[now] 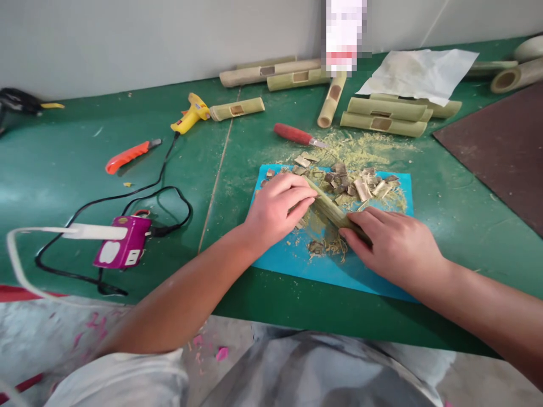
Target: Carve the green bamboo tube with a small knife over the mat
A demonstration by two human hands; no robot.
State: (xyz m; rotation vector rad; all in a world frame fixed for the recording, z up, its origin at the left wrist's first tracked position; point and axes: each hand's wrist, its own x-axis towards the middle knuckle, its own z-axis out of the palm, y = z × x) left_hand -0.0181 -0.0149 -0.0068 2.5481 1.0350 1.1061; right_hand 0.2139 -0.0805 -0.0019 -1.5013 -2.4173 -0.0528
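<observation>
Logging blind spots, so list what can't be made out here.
All in the head view:
Near end of held bamboo: behind the right hand.
Anything beneath the left hand: covered by that hand.
Area beneath the white sheet: covered by it.
Black object: cut off by the left edge.
Details of pale shape: blurred by pixelation.

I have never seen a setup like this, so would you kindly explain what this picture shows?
There is no machine here: a camera worn on a person's head looks forward and down at their bare hands. The right hand grips the near end of a bamboo piece, while the fingertips of the left hand are at its far end. Beneath lies a blue sheet scattered with bamboo chips, on a green table. Around it are a red-handled knife, an orange cutter, a yellow glue gun, a purple power box and more bamboo tubes.
</observation>
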